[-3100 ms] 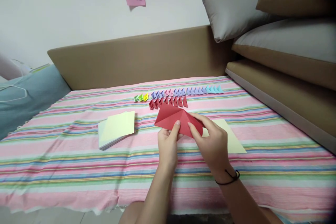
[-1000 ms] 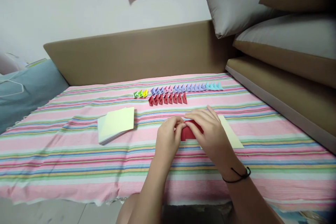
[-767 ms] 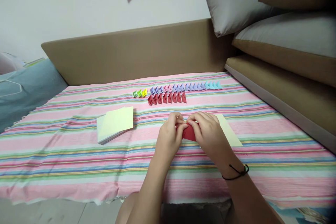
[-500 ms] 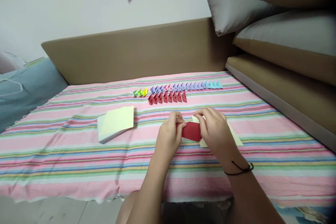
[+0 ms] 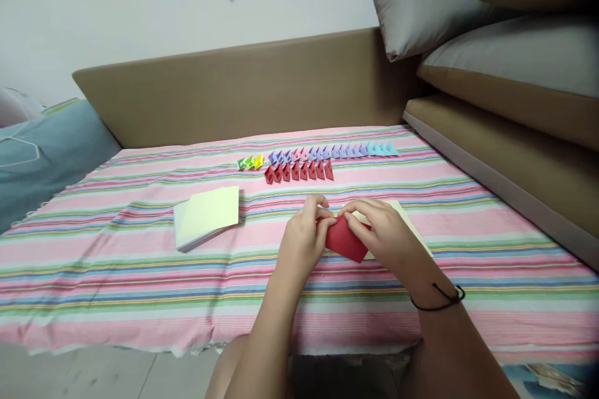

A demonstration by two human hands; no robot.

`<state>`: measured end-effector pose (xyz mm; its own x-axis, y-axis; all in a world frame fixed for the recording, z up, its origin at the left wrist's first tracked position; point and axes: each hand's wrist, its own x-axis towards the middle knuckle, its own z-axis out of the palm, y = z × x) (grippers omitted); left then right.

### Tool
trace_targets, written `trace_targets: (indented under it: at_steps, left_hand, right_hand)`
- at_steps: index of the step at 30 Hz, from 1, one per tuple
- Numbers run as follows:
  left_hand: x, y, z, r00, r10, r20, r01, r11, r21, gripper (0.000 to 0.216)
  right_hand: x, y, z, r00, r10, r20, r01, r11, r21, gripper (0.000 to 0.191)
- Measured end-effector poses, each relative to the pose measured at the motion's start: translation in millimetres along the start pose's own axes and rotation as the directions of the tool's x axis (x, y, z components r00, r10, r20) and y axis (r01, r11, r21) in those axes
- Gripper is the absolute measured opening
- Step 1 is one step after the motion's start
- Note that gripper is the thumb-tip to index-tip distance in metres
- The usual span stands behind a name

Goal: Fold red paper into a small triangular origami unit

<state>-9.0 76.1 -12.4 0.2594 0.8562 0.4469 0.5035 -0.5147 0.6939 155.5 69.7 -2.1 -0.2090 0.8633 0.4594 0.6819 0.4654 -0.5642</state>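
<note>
A folded piece of red paper (image 5: 347, 240) is held between my two hands, low over the striped cloth. My left hand (image 5: 309, 224) pinches its left corner between thumb and fingers. The fingers of my right hand (image 5: 379, 224) close on its upper edge, near the left fingertips. Beneath the red paper and my right hand lies a pale yellow sheet (image 5: 412, 225), partly covered. Farther back stands a row of small folded red paper pieces (image 5: 304, 171). Behind them runs a row of purple, pink and blue folded pieces (image 5: 344, 151), with green and yellow ones (image 5: 250, 163) at its left.
A stack of pale yellow paper (image 5: 210, 215) lies on the striped cloth (image 5: 140, 287) to the left. A brown backrest (image 5: 243, 90) borders the far side. Grey and brown cushions (image 5: 510, 68) are piled at the right, and a blue-grey cushion (image 5: 60, 149) sits at the left.
My right hand has shifted from the red paper's right side to its upper edge, closer to my left fingertips. The paper's right end is now uncovered and tilts lower.
</note>
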Motion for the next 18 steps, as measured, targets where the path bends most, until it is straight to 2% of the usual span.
trace_targets:
  at_steps: [3, 6, 10, 13, 18]
  left_hand:
    - [-0.3, 0.1, -2.1, 1.0, -0.015, 0.009, 0.014, 0.999, 0.031, 0.019]
    - [-0.9, 1.1, -2.9, 1.0, -0.015, 0.0, 0.015, 1.0, -0.002, 0.021]
    - [-1.1, 1.7, -1.0, 0.999, 0.003, -0.032, -0.006, 0.996, -0.084, 0.016]
    - [-0.7, 1.8, 0.3, 0.999, 0.02, -0.049, -0.022, 0.998, -0.06, 0.013]
    - [0.1, 1.5, -5.2, 0.999, -0.022, -0.032, 0.02, 0.998, -0.065, 0.018]
  right_hand:
    - [-0.6, -0.8, -4.0, 0.999, 0.031, -0.041, -0.03, 0.999, 0.046, 0.016]
    - [-1.4, -5.0, -5.2, 1.0, 0.026, -0.001, -0.026, 0.998, 0.062, 0.011]
    - [-1.3, -9.9, -1.1, 1.0, 0.0, 0.024, -0.001, 0.999, 0.037, 0.016]
    - [-0.7, -10.4, 2.8, 0.999, -0.033, -0.015, 0.033, 0.999, -0.007, 0.015]
    - [-0.6, -9.8, 1.7, 0.995, -0.055, -0.081, 0.051, 0.998, -0.048, 0.012]
